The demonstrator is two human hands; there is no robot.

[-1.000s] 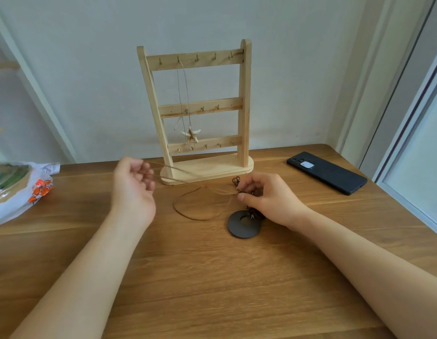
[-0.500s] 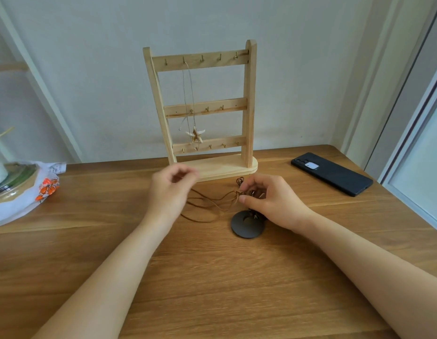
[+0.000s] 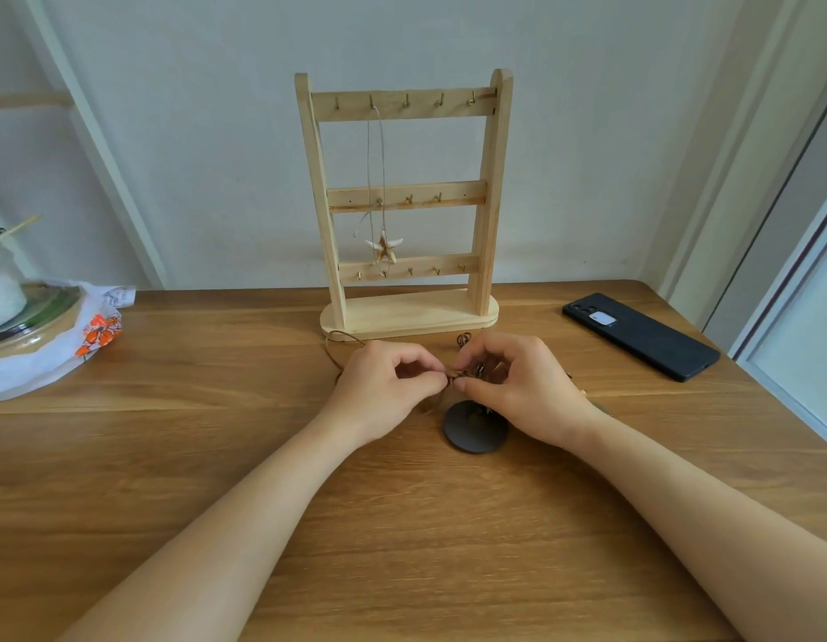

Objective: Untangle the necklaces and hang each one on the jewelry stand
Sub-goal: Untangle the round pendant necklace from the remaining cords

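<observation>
A wooden jewelry stand [image 3: 488, 187] with three rows of small hooks stands at the back of the table. A thin necklace with a starfish pendant [image 3: 384, 246] hangs from a top hook. In front of the stand, my left hand [image 3: 383, 386] and my right hand [image 3: 518, 386] meet and both pinch a tangle of brown cord [image 3: 453, 373]. A loop of that cord [image 3: 333, 345] trails left toward the stand's base. A dark round disc pendant [image 3: 474, 433] lies on the table under my right hand, partly hidden by it.
A black phone [image 3: 640, 335] lies at the right on the wooden table [image 3: 402, 525]. At the left edge sit a white plastic bag [image 3: 64, 349] with orange print and a bowl. A wall stands close behind the stand.
My left hand came in from the left and now meets my right hand at the tangle. The wide cord loop on the table has been drawn in. The view shifted slightly.
</observation>
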